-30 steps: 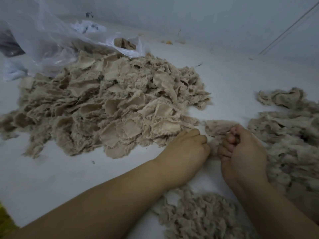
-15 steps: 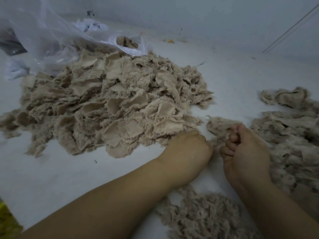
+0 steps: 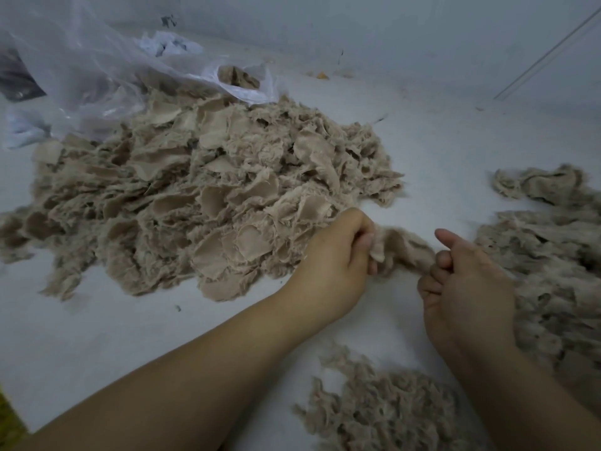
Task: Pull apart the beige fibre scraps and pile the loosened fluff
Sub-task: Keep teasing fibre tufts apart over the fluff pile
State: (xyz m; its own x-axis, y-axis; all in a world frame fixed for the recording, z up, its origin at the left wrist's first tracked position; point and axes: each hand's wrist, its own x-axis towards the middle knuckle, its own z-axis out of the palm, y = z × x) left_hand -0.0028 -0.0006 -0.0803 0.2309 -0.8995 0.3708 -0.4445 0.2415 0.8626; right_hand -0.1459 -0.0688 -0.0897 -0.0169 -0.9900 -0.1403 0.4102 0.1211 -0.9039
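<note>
A person sits at a white table [image 3: 97, 346] and works with two bare hands. The left hand [image 3: 335, 265] pinches one end of a beige fibre scrap [image 3: 403, 247]. The right hand [image 3: 468, 288] grips the other end with curled fingers, and its thumb sticks up. The scrap hangs stretched between the two hands, just above the table. It looks thin and fuzzy in the middle, so I think the hands are pulling it apart. Each hand holds one end so the pull goes through the middle, where the fibres can come loose.

On the left lies a big heap of scraps [image 3: 201, 196]. These pieces look flat and smooth with frayed edges, so they are probably not pulled yet. The left hand is right beside the near edge of this heap, which makes it easy to pick up a new piece. A clear plastic bag [image 3: 97, 70] lies behind the heap with its open mouth touching it. Maybe the scraps came out of that bag.

On the right lies a pile of loosened fluff [image 3: 553, 271]. It looks soft and shaggy. It is just beside the right hand, so a finished piece can be dropped there fast. A smaller clump of fluff [image 3: 390, 415] lies near the person, between the two arms.

The heap of scraps is still large, so a lot of work seems left.
</note>
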